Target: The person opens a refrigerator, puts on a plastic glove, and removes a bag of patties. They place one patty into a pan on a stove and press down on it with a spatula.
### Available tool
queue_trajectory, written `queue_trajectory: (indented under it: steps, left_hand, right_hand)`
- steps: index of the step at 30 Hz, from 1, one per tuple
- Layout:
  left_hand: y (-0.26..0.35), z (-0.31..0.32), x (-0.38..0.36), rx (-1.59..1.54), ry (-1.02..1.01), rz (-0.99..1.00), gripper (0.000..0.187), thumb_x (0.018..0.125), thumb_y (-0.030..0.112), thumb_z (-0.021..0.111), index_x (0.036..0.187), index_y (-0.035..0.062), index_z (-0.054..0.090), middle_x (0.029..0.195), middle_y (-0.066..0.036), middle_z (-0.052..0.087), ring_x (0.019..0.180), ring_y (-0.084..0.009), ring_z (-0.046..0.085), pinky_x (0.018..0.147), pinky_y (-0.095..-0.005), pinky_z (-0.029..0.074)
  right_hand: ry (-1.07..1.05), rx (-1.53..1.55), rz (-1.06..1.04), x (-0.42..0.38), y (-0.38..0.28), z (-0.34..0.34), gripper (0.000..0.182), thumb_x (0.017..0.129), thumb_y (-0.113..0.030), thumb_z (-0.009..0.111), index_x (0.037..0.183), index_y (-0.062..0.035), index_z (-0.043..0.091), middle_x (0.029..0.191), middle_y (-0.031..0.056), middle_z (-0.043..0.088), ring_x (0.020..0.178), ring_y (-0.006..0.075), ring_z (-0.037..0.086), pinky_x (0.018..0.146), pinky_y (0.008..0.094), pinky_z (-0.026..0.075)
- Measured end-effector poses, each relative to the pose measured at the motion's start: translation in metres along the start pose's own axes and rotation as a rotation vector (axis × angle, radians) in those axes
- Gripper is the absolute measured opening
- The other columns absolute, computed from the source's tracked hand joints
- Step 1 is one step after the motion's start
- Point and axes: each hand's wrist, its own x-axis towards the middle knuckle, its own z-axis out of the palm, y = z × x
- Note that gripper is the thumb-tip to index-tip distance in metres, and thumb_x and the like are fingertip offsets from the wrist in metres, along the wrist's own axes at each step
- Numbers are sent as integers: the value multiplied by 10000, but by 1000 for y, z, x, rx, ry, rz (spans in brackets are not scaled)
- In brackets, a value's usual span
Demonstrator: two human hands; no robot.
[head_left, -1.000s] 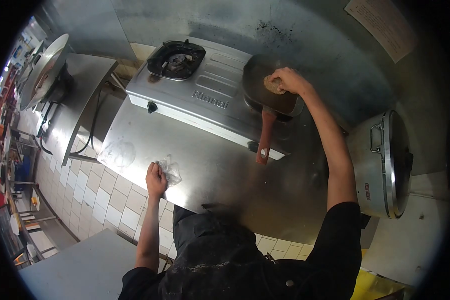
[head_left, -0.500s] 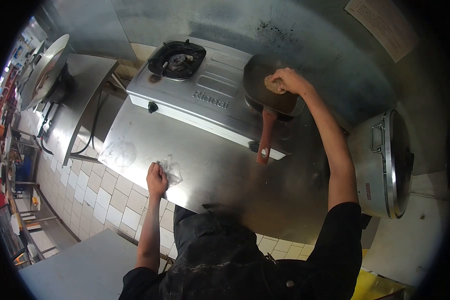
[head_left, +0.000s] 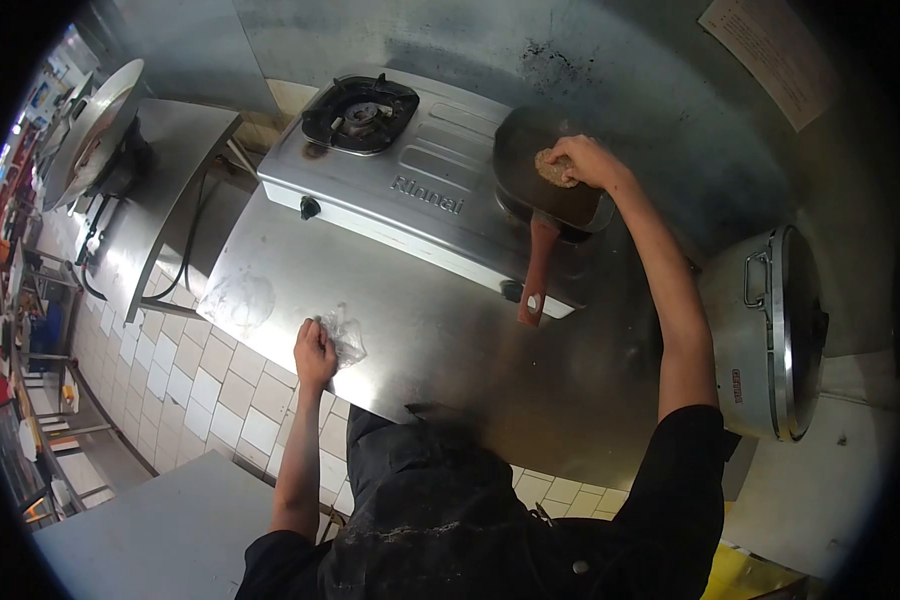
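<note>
A dark frying pan (head_left: 522, 150) with a reddish-brown handle (head_left: 540, 275) rests on the right side of a silver two-burner gas stove (head_left: 435, 160). Over the pan, my right hand (head_left: 588, 165) pinches a round, brown, grainy patty (head_left: 553, 168) by its edge. Whether the patty touches the pan's surface cannot be told. At the front left edge of the steel table (head_left: 420, 310), my left hand (head_left: 315, 352) is closed on a crumpled clear plastic bag (head_left: 347, 335). The bag spreads out to the right of the fingers.
The left burner (head_left: 361, 115) of the stove is bare. A large lidded cooker (head_left: 755, 330) stands close to my right arm. Behind the stove rises a metal wall (head_left: 450, 40). On the far left, a wok (head_left: 95, 135) sits on another steel table (head_left: 175, 150).
The view has shifted a little. My right hand holds the patty over nearly the same part of the pan, and my left hand stays on the bag.
</note>
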Motion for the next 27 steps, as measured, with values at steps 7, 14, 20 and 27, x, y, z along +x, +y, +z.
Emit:
queue_trajectory:
  steps: [7, 14, 20, 27]
  left_hand:
    - [2, -1, 1, -4, 8, 2, 112, 682, -12, 496, 745, 10, 407, 741, -154, 425, 688, -362, 473, 619, -426, 396]
    - [0, -1, 1, -8, 9, 1, 102, 681, -14, 490, 742, 12, 413, 745, -157, 434, 698, -367, 484, 622, -428, 403]
    - [0, -1, 0, -11, 9, -9, 90, 698, -19, 491, 739, 7, 416, 738, -158, 434, 687, -367, 482, 614, -423, 401]
    - [0, -2, 1, 1, 3, 10, 93, 705, -20, 498, 734, 7, 413, 737, -156, 433, 678, -364, 480, 602, -421, 397]
  right_hand:
    - [-18, -13, 38, 2, -1, 1, 424, 646, -7, 783, 1051, -110, 709, 1099, 116, 662, 1050, 315, 616, 903, 400, 499]
    - [-6, -36, 1, -1, -9, -6, 418, 654, -1, 780, 1053, -106, 708, 1097, 116, 662, 1057, 321, 612, 894, 406, 504]
    - [-23, 3, 68, 2, -8, -3, 448, 630, -2, 799, 1057, -105, 707, 1109, 119, 659, 1068, 313, 610, 910, 405, 498]
    - [-33, -8, 118, 4, -12, -6, 449, 622, -15, 812, 1048, -111, 711, 1103, 131, 663, 1072, 315, 609, 912, 403, 496]
